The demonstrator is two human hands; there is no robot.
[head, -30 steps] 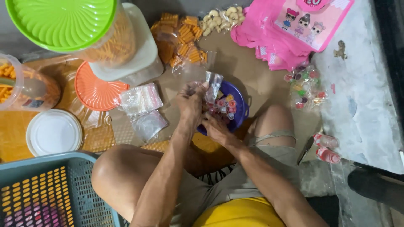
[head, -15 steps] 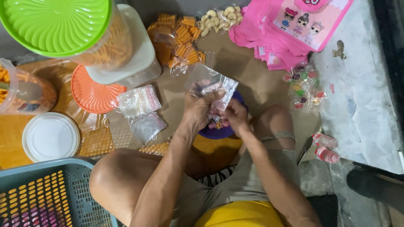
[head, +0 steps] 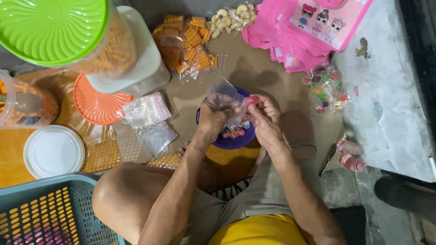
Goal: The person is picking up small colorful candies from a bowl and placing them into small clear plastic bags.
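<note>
Two hands: both meet over a purple bowl (head: 236, 141) on the brown floor covering (head: 254, 68), between the person's bent knees.
Left hand (head: 213, 114): closed on the lower edge of a small clear plastic bag (head: 222, 90), fingers curled around it.
Right hand (head: 264, 119): fingertips pinched on a small red candy (head: 252, 100) at the bag's side; the bag's other edge also lies against these fingers.
Bag, axis and heading: long axis runs from lower right to upper left in the head view, its free end pointing up and away from the person; which end is the mouth cannot be told.
Bowl contents: a few small coloured candies (head: 236, 133) show below the hands.
Left of hands: a stack of empty clear bags (head: 146, 111) just beside an orange lid (head: 97, 104), a white lid (head: 53, 149) and a green-lidded tub of orange snacks (head: 91, 45).
Near corner: a teal basket (head: 50, 213) by the left knee.
Far side: packed bags of orange snacks (head: 186, 45) and pale snacks (head: 231, 16).
Right side: pink party bags (head: 299, 31), a packet of mixed candies (head: 324, 88), two red-and-white items (head: 350, 155) on the grey floor (head: 390, 100).
</note>
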